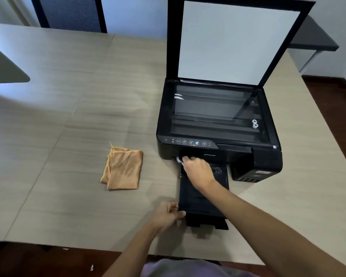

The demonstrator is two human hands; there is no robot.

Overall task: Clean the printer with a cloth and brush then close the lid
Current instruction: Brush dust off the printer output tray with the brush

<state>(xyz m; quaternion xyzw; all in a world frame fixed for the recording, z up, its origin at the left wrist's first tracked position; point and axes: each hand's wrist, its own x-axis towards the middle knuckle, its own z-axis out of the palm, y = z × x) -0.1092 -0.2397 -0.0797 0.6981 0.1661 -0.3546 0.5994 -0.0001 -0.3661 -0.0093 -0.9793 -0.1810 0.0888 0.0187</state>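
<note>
Black printer (218, 124) sits on the wood-grain table (68, 116) w/ its lid (236, 41) propped upright at the back, scanner glass exposed, and its output tray (202, 198) pulled out toward the person. Folded orange cloth (123, 168) lies flat on the table, left of the printer & apart from it. Right hand (198, 170) is curled shut around a small white item, prob. the brush (179, 159), at the printer's front slot just above the tray; left hand (168, 213) pinches the tray's front-left corner, fingers closed on it.
</note>
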